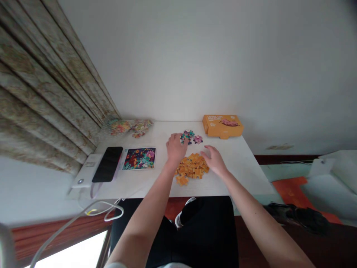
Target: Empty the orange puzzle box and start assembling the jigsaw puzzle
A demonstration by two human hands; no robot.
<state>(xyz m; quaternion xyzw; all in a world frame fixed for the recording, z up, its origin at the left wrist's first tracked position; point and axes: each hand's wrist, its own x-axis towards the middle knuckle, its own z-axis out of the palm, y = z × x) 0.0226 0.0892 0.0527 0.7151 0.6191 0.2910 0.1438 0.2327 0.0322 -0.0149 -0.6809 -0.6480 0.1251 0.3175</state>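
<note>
My left hand (pixel 176 147) is over the table at the left edge of a small group of teal and multicoloured puzzle pieces (pixel 188 134). Its fingers are bent and apart, and no piece shows between them. Just right of that group lies a pink puzzle piece cluster (pixel 198 139). My right hand (pixel 214 159) rests at the right side of a pile of orange-backed puzzle pieces (pixel 192 167), thumb and forefinger apart with nothing seen in them. One orange piece (pixel 182 180) lies at the pile's near edge. My left wrist covers part of the pile's left side.
A printed picture card (pixel 139 159) lies left of my left arm, beside a black phone (pixel 107 164) on a white box (pixel 87 171). Clear bags of colourful pieces (pixel 139 127) sit at the back left. An orange puzzle box (pixel 223 126) stands at the back right. A white cable (pixel 97 201) hangs near the front.
</note>
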